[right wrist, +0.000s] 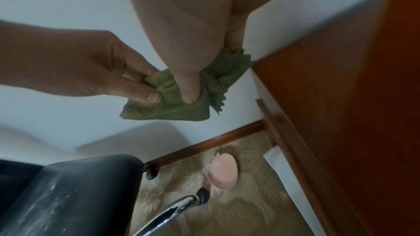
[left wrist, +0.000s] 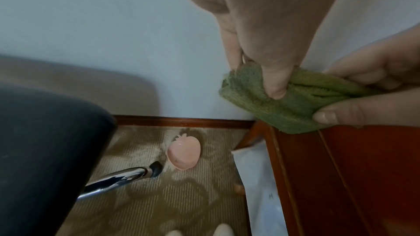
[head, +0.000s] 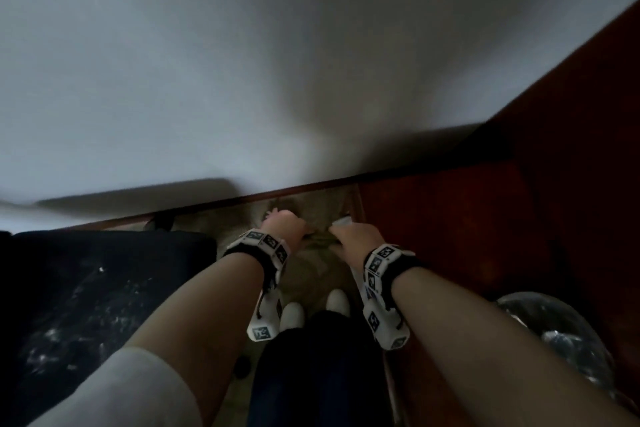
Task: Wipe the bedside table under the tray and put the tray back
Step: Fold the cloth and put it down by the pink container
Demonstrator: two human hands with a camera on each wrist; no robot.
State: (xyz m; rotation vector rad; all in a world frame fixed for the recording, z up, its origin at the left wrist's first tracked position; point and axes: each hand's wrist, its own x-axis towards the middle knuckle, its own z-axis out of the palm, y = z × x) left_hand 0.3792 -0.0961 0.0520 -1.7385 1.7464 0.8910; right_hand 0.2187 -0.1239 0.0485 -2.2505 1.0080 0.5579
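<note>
A white wall [head: 242, 62] fills the head view. The red-brown wooden surface [head: 519, 218] stands right, a black chair [head: 86, 288] left, carpet [left wrist: 181, 195] between. The pink strawberry-shaped tray [left wrist: 184, 153] lies on the carpet (near a chair leg). Both hands pinch a folded green cloth [left wrist: 279, 103] in the air: left hand [left wrist: 270, 39] from above, right hand [left wrist: 375, 92] at its side.
</note>
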